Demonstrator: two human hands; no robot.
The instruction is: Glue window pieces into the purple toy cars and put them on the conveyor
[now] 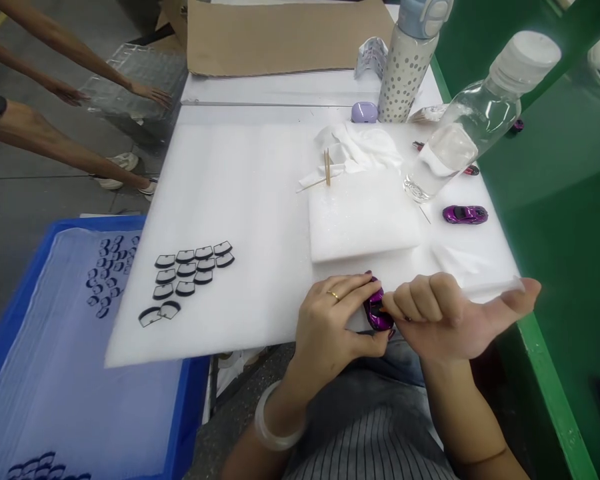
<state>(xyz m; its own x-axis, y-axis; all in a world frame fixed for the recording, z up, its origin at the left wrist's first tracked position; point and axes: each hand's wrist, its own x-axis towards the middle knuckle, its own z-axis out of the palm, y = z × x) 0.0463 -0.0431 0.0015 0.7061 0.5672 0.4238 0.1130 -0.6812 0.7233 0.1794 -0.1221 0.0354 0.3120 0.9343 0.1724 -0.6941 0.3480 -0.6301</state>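
My left hand (330,327), with a ring on one finger and a white bangle at the wrist, is closed around a small glossy purple toy car (379,310) at the table's front edge. Against the car's dark cabin side press the curled fingers of my right hand (440,313); its thumb sticks out to the right. Whatever lies inside those fingers is hidden. Just beyond both hands is a white foam block (363,220) with toothpicks (327,167) stuck upright in it. A second purple toy car (465,214) stands farther right.
Several clear, black-edged window pieces (185,269) lie at the left of the white table (260,193). Below it is a blue crate (173,427) with more pieces. A clear bottle (460,140), dotted bottle (407,73), purple case (364,112) and tissue (365,148) stand behind. Another person's hand (150,93) is at upper left.
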